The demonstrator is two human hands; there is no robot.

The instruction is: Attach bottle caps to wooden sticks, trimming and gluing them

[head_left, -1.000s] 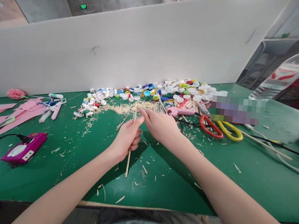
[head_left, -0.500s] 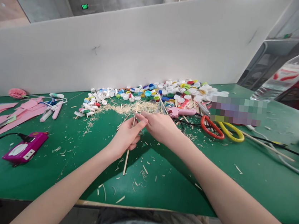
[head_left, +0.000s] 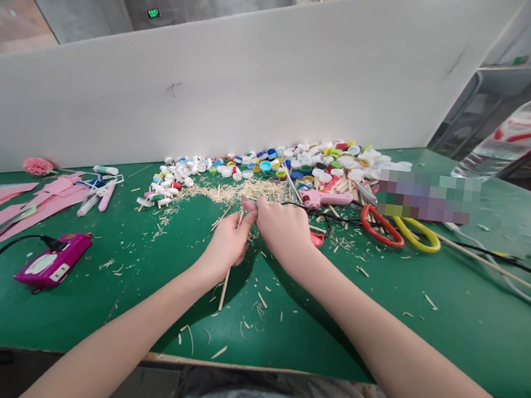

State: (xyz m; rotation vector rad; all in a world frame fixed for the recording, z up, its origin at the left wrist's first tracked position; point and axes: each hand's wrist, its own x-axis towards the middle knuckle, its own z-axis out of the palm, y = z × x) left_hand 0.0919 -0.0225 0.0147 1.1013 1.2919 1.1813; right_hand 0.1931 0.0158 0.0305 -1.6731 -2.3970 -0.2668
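My left hand (head_left: pixel 227 246) is closed around a thin wooden stick (head_left: pixel 223 291), which slants down towards me with its lower end near the table. Against the stick's upper end, my right hand (head_left: pixel 284 223) is closed on what looks like a red-handled knife (head_left: pixel 317 239). Only its red end shows behind my wrist; the fingers hide most of it, and a small greyish edge shows at the fingertips. The two hands touch at thumb and fingers. Beyond them lies a heap of pale wood shavings (head_left: pixel 228 191), and loose curls are scattered around on the green table (head_left: pixel 327 334).
Bottle caps (head_left: pixel 306 159) pile up along the white partition (head_left: pixel 259 89). A pink glue gun (head_left: pixel 325 198), red-handled scissors (head_left: pixel 381 234) and yellow-handled scissors (head_left: pixel 417 235) lie right. Left are a purple power box (head_left: pixel 54 261) and pink paper strips (head_left: pixel 49 197). A water bottle (head_left: pixel 517 135) stands far right.
My right hand has turned slightly at the stick's upper end, and a red end now shows behind its wrist. The left hand keeps its hold. The view has shifted slightly.
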